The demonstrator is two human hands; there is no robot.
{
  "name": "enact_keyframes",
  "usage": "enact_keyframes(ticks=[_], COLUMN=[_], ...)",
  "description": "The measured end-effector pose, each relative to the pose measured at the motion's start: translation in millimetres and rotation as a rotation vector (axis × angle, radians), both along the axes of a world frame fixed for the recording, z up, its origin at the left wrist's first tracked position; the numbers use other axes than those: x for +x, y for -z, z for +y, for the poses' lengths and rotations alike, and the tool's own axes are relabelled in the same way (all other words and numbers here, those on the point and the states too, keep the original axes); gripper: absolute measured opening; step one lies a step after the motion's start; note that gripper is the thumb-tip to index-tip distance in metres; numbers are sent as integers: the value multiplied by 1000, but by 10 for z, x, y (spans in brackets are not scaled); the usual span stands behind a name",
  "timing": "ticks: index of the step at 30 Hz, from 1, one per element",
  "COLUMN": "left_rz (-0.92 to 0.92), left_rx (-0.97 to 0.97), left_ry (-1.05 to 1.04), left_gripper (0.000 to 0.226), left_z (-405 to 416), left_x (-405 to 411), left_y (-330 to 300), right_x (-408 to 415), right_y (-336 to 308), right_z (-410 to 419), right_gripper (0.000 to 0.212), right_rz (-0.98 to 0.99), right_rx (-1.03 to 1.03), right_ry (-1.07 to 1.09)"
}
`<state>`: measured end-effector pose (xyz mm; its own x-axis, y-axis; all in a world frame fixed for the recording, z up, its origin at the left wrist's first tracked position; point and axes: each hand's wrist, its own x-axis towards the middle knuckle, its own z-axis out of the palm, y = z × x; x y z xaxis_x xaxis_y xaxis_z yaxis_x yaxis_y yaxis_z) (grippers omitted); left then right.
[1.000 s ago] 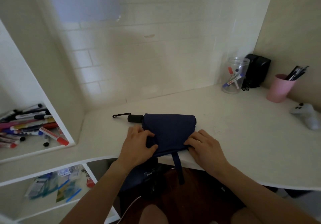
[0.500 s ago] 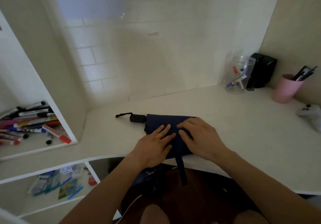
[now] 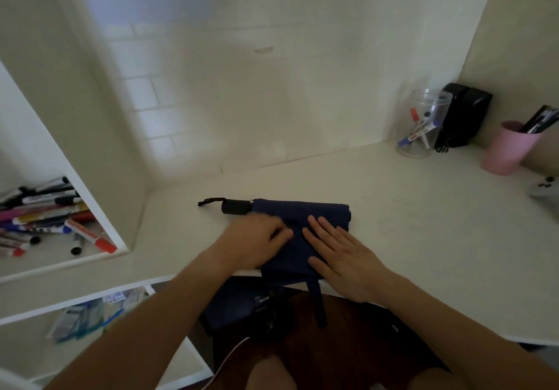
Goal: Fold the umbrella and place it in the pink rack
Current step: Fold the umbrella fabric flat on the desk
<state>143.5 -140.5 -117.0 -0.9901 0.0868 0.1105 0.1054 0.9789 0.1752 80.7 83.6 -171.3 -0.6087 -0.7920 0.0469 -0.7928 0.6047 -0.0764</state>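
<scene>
A collapsed navy umbrella (image 3: pixel 298 212) lies flat on the white desk (image 3: pixel 423 238), its black handle (image 3: pixel 236 207) and wrist loop pointing left. Its closing strap (image 3: pixel 319 302) hangs over the desk's front edge. My left hand (image 3: pixel 254 243) presses the cloth's left part just below the handle, fingers curled. Laid flat with fingers apart, my right hand (image 3: pixel 341 253) rests on the cloth's right part. A pink cup (image 3: pixel 506 152) holding dark pens stands at the far right. No pink rack is in view.
A clear jar (image 3: pixel 423 123) with markers and a black box (image 3: pixel 462 114) stand at the back right. A grey game controller (image 3: pixel 546 188) lies at the right edge. Left shelves hold several markers (image 3: pixel 45 217) and, lower down, packets (image 3: pixel 81 317).
Both hands went from the cloth's near corners onto its middle. Now the left hand has slid left toward the handle and the right lies flatter, a little to the right.
</scene>
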Motion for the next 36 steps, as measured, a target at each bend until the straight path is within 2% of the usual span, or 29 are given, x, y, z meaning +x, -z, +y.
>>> enact_keyframes(ticks=[2,3,5,7,10,14,15,17,19,23,27,30,33,36], left_rz=[168,143,-67,-178,-56,134,166,206,244,340,322,196,30,8], left_rx=[-54,-86,-161,-198,-212,-273,-277,-281,-289,-306,-236,-83,114,116], left_ry=[-5,19,50,44,69,100,102,108,107,70,65,115,93,56], left_gripper=[41,51,64,59,49,42,41,40,38,34,36,35,23,29], left_z=[-68,-109,-175,-205,-208,-150,-132,-95,-58,43,36,-40,-80,-13], left_x=[-250,-361,-545,-632,-636,-609,-616,-630,-647,-663,-627,-548,-462,-359], left_y=[-148,-180,-181,-142,-113,-53,-40,-30,-11,80,93,-1,-72,-66], right_x=[4,1,9,38,3,-422,-583,-876,-1068,-1214,-1173,-1088,-948,-837], right_y=[-13,-1,-2,-28,-203,-545,-615,-738,-837,-905,-836,-789,-712,-629], right_z=[0,2,4,1,-2,-47,-58,-70,-78,-69,-53,-19,37,82], right_gripper=[73,72,72,71,64,39,42,51,46,32,30,32,29,32], right_rz=[-3,-2,0,-6,-24,107,75,-148,-343,-431,-344,-198,2,103], right_rx=[-8,-17,-29,-37,-76,-371,-358,-212,-89,-85,-94,-52,-55,-82], right_ry=[-8,-8,0,-7,-12,122,149,155,101,58,7,-51,-102,-138])
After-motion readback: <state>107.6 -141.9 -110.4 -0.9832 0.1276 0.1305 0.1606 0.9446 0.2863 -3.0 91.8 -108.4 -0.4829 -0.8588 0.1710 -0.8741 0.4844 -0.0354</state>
